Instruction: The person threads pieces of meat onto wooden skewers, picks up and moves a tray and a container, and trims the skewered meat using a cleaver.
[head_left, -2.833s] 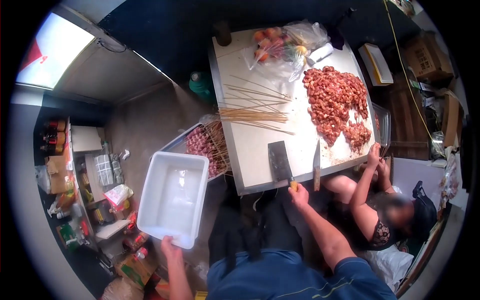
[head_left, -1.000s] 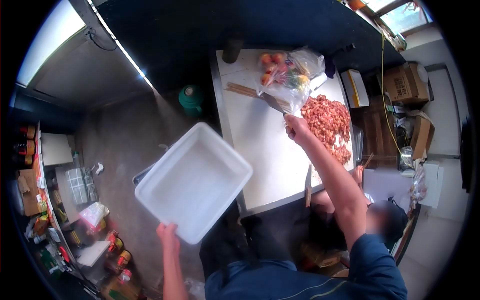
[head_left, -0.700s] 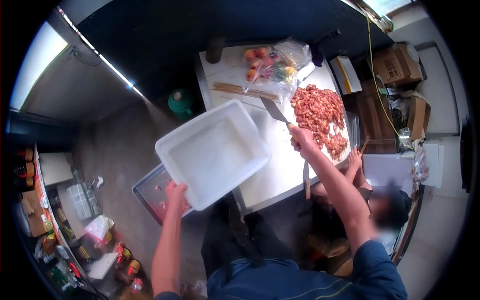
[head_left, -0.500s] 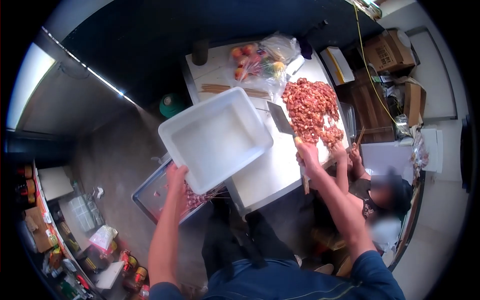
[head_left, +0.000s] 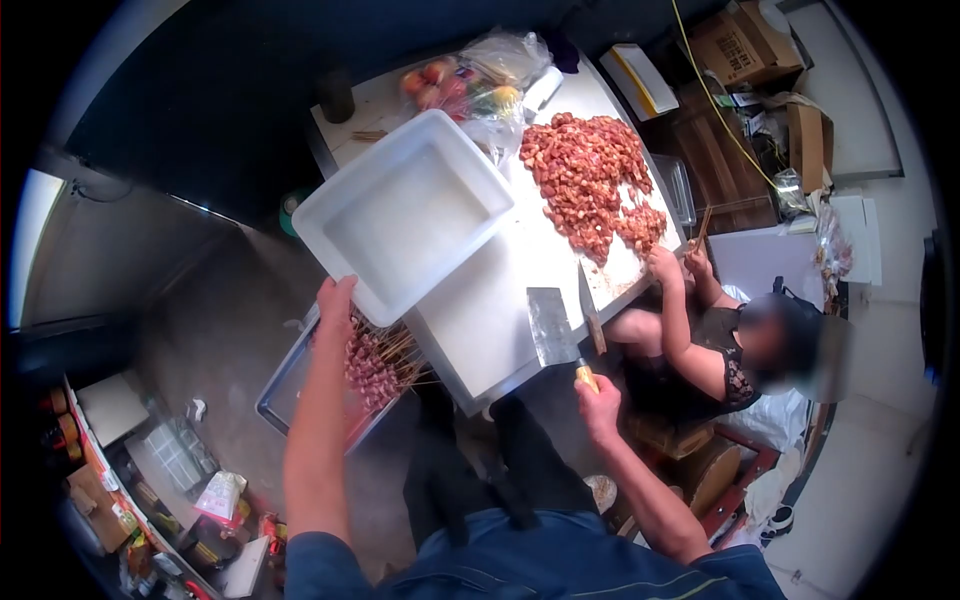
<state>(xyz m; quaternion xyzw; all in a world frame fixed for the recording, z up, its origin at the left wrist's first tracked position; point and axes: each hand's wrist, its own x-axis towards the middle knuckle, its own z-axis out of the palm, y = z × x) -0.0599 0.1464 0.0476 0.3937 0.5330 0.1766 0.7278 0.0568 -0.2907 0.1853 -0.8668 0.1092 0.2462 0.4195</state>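
Note:
My left hand [head_left: 337,298] grips the lower left rim of a white plastic tub [head_left: 410,215], tilted with its inside facing me and held over the left part of the white table [head_left: 465,340]. In my right hand [head_left: 598,400] is the wooden handle of a cleaver [head_left: 551,328], its wide blade at the table's front edge. A knife [head_left: 591,308] lies just right of the blade, its handle past the edge. Behind them spreads a heap of cut raw meat [head_left: 585,175]. Skewers [head_left: 368,135] show partly behind the tub.
Below the tub, a tray [head_left: 283,393] holds skewered meat [head_left: 372,375]. Bagged fruit [head_left: 440,88] and a white roll [head_left: 542,90] sit at the table's back. At the right a seated person [head_left: 700,330] has one hand by the meat and sticks in the other. Cardboard boxes [head_left: 740,45] stand behind.
The cleaver has come back from the skewers to the table's front edge. The tub has risen from beside the table to over its left part. The seated person's one hand has reached the meat.

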